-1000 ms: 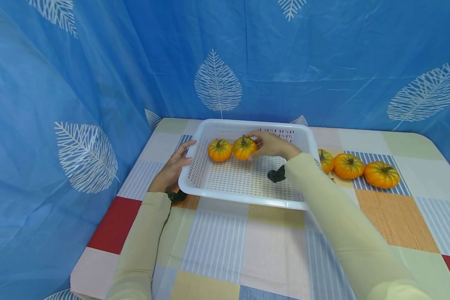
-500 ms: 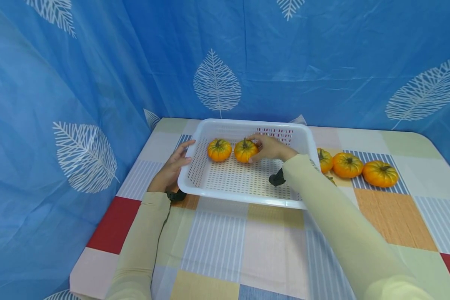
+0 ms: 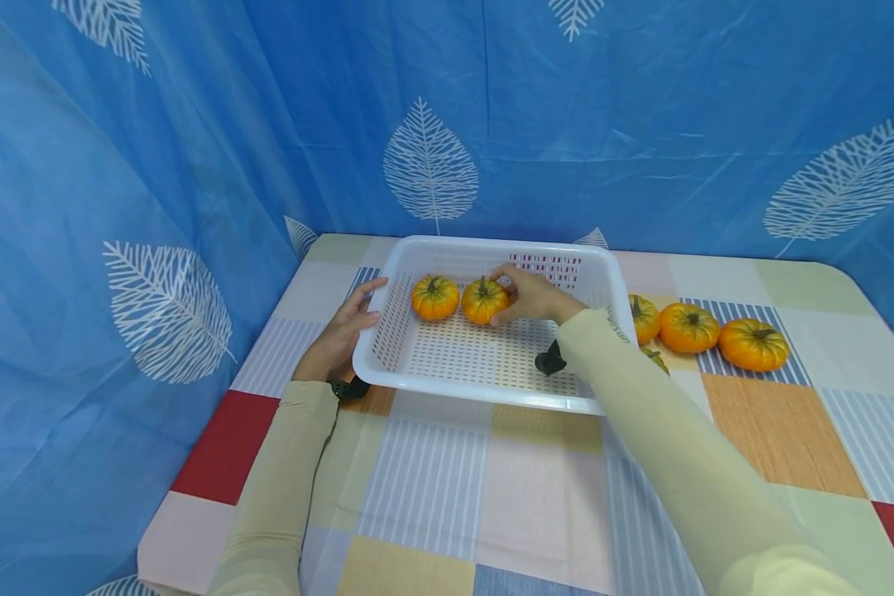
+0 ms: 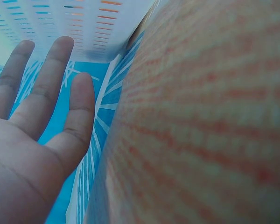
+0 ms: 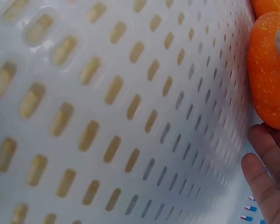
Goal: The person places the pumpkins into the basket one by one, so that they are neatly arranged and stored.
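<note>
In the head view a white perforated basket (image 3: 477, 396) holds two orange pumpkins side by side. My right hand (image 3: 531, 296) reaches over the basket and curls thumb and fingers round the right-hand pumpkin (image 3: 484, 301); the other pumpkin (image 3: 435, 298) sits just left of it. The right wrist view shows the gripped pumpkin (image 5: 270, 74) at its right edge, with fingers (image 5: 266, 186) under it. My left hand (image 3: 343, 335) is at the basket's left wall, its fingers extended along the outside. In the left wrist view the fingers (image 4: 51, 84) are straight beside the basket wall (image 4: 93, 32).
Right of the basket, several more pumpkins lie on the patchwork tablecloth, among them one in the middle (image 3: 689, 328) and one farthest right (image 3: 754, 344). A blue curtain (image 3: 566, 165) with white leaves hangs behind and to the left of the table.
The held pumpkin has shifted slightly within the basket, first right and then back left, with my right hand round it. My left hand has stayed at the basket's left side.
</note>
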